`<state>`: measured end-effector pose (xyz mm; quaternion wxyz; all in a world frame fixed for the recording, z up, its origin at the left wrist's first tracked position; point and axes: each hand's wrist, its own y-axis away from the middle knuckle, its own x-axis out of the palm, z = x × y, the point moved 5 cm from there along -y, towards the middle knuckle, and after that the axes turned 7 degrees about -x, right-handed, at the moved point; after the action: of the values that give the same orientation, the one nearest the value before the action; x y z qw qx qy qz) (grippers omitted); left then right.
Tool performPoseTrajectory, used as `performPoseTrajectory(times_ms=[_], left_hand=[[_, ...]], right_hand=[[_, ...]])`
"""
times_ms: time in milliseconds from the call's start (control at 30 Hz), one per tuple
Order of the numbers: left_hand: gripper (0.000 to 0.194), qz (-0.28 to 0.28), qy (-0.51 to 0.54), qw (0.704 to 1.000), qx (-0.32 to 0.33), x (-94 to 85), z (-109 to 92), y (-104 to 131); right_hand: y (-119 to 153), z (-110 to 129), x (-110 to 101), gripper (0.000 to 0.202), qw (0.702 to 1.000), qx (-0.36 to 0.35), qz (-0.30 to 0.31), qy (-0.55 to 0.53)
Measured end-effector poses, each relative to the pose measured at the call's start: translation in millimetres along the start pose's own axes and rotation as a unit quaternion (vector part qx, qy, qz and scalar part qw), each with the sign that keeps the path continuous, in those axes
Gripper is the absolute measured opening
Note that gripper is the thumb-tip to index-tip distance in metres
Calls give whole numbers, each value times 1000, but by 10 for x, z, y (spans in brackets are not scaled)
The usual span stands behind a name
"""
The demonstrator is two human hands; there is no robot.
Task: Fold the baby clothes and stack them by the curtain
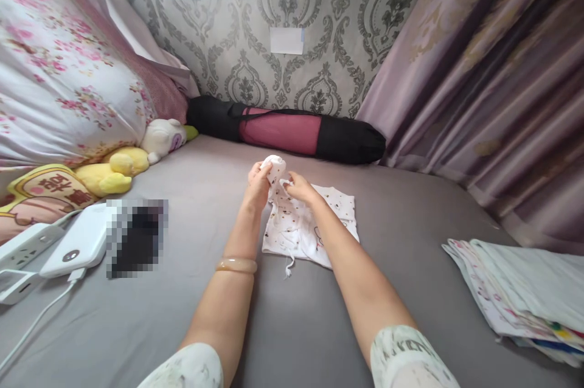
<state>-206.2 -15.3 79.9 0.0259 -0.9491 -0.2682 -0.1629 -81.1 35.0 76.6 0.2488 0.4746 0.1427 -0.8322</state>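
Observation:
A small white garment (296,227) with a scattered tiny print lies spread on the grey bed sheet. A thin white tie (288,265) trails from its near edge. My left hand (259,181) is closed around a raised, bunched part of the garment (276,168), possibly a sleeve, and holds it above the sheet. Just to the right, my right hand (301,187) is closed with its fingertips at the cloth beside that raised part; what exactly they pinch is partly hidden. My right forearm covers some of the garment's right side.
A stack of folded cloths (524,291) lies at the right. On the left are a white power bank (77,242) with a cable, a power strip (30,248), a blurred-out dark object (139,239) and plush toys (114,172). A black and pink long bag (278,131) lies along the wall.

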Motion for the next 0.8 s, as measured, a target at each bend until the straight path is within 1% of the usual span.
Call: performPoseTrajectory(times_ms=[33,67,100,167,200,233,300,400,467,533,633,667,733,800], left_hand=[[27,3,-10,1000,-4,49,19,25],[25,11,-23,1000,-6,102,33,61],[23,23,-40,999,-5,159,41,106],[20,56,-86,995,10,281,42,216],[19,72,-112,991,20,341,42,276],[18,88,-139,986,33,400,45,333],[16,113,-195,973,60,512,70,434],[12,134,-271,949,87,660,157,550],[11,152,-314,932,95,748,225,624],[12,185,-347,914,100,831,271,705],[24,231,-377,892,97,897,290,775],[30,229,-385,889,93,886,284,762],[37,194,-405,889,92,804,263,674],[35,149,-437,882,97,672,267,539]], right_hand=[[56,-76,-54,48,996,23,-32,-75],[126,-156,-90,44,984,53,-53,-164],[205,-230,-111,41,961,84,-63,-255],[386,-349,-128,38,906,141,-70,-393],[476,-390,-132,37,882,157,-72,-439],[560,-423,-138,36,864,167,-76,-468],[696,-474,-142,35,848,172,-83,-495],[805,-533,-114,40,838,179,-79,-509],[818,-567,-90,45,834,181,-74,-517],[798,-597,-79,49,824,171,-78,-534],[765,-648,-86,46,801,163,-110,-565],[761,-666,-86,43,796,167,-121,-569],[758,-693,-79,36,799,174,-134,-560],[758,-728,-71,24,821,179,-146,-522]])
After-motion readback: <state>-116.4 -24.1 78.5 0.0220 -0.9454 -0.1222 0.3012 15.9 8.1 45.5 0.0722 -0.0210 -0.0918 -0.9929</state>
